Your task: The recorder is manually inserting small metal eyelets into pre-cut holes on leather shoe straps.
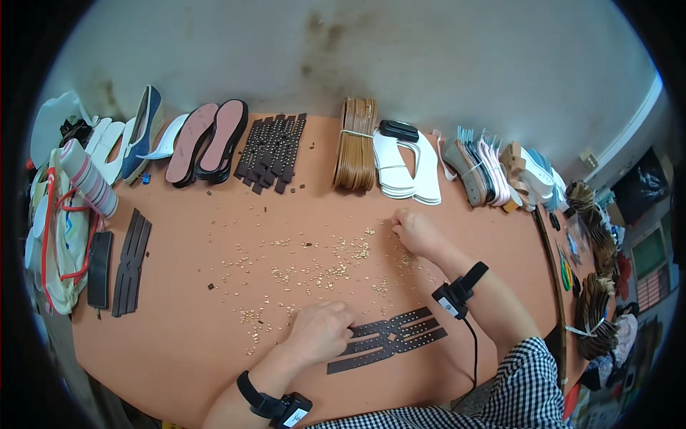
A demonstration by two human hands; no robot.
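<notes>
A dark brown cut-out shoe upper [391, 337] with slit strips and rows of gold studs lies flat on the table near me. My left hand [321, 330] is closed at its upper left end, the fingertips on one strip. Farther off and to the right, my right hand [416, 232] hovers low over the table with its fingers pinched together. Whatever it may hold is too small to make out. Loose gold studs [336, 272] are scattered widely between and around my hands.
Studded dark pieces [271, 151] are piled at the back, beside pink insoles [224, 139]. Bundled brown strips [355, 146] and white shoe parts [421, 171] stand along the wall. Unstudded dark pieces [131, 264] lie left, next to a black case [100, 270]. A cable [474, 350] hangs from my right wristband.
</notes>
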